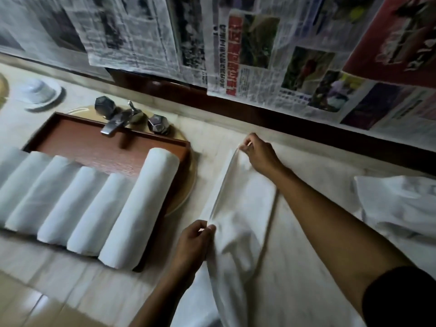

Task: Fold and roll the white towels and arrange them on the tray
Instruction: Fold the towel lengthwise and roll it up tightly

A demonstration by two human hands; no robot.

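Observation:
A white towel (243,208) lies partly folded on the counter to the right of the tray. My right hand (259,154) pinches its far corner and lifts the folded edge. At the near end of that same edge, my left hand (193,244) pinches the cloth. The taut edge runs between both hands. The brown wooden tray (94,142) sits on the left, over the sink. Several rolled white towels (139,208) lie side by side across the tray's front.
A chrome tap (118,121) with two knobs stands behind the tray. An upturned white cup on a saucer (40,93) sits at far left. More white towels (398,204) lie heaped at right. Newspaper (259,55) covers the wall behind.

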